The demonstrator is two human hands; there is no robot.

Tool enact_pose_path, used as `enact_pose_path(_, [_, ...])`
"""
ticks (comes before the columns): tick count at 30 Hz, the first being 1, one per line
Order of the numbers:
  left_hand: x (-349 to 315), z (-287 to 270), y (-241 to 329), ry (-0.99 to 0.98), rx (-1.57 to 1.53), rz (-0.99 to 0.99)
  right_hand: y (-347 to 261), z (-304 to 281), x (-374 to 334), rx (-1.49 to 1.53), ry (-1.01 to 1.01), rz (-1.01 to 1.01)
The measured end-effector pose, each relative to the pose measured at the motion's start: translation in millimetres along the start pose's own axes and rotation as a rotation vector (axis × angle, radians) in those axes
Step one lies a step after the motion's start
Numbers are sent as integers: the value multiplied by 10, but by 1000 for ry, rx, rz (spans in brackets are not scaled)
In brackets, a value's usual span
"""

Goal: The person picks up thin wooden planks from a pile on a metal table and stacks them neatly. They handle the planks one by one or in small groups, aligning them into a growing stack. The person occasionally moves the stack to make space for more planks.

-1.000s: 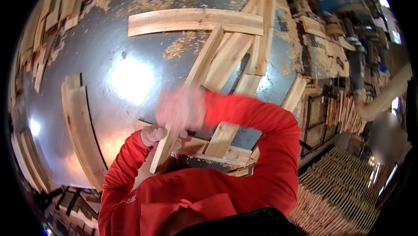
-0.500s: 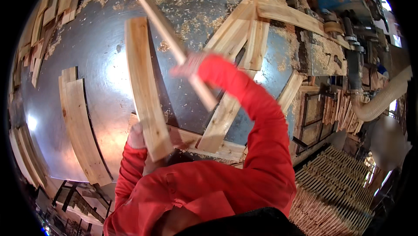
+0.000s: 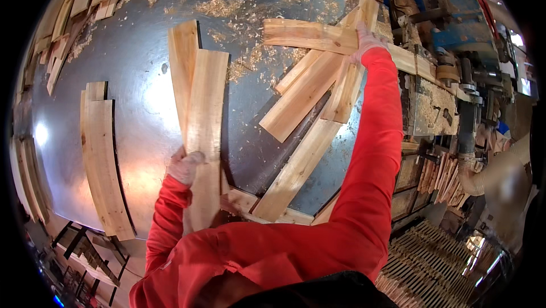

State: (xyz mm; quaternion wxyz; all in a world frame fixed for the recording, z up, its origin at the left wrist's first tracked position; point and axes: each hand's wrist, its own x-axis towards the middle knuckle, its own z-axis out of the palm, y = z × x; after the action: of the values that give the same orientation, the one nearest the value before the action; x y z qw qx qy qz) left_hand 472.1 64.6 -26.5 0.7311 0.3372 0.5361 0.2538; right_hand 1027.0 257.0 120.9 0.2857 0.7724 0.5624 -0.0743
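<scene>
On the left side of the metal table, my left hand [image 3: 185, 166] grips a wooden board [image 3: 206, 109], its thumb across the face. This board partly covers another board [image 3: 182, 58], which fans out at the upper left; their near ends meet my red jacket. My right arm reaches far out to the right. There my right hand [image 3: 369, 43] is closed round the right end of a board [image 3: 310, 35] that lies crosswise over a loose pile. Beneath it, several boards [image 3: 304, 94] slant in different directions. Part of the right hand's grip is hidden by the hand itself.
Wood shavings [image 3: 222, 3] cover the far part of the table [image 3: 139, 52]. More boards [image 3: 102, 160] lie at the left, with stacks [image 3: 74, 1] at the far left. A machine [image 3: 455, 40] with a ribbed hose [image 3: 495, 166] stands right; slatted wood [image 3: 438, 257] sits lower right.
The board that was in my right hand has left it; a second board now overlaps the left one. My right hand has moved right to the pile, where a board now lies farther left.
</scene>
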Motion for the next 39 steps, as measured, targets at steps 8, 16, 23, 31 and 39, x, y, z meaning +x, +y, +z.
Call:
enact_pose_path(8, [-329,-814,424,112,62,101,-1184,214,-874,436,-49,-470])
enact_pose_path(16, [416,-554,-509,28,-296,130,-2732,-74,-2300,803,-278,-713])
enact_pose_path(23, [104,92,74,178,-239,53,-746,639,-971,704,185,887])
enact_pose_path(31, [171,120,200,237,-252,-16,-1089,715,-950,790,-11,521])
enact_pose_path(39, [32,602,262,267,-147,-27,-1913,212,-1056,850,-170,637])
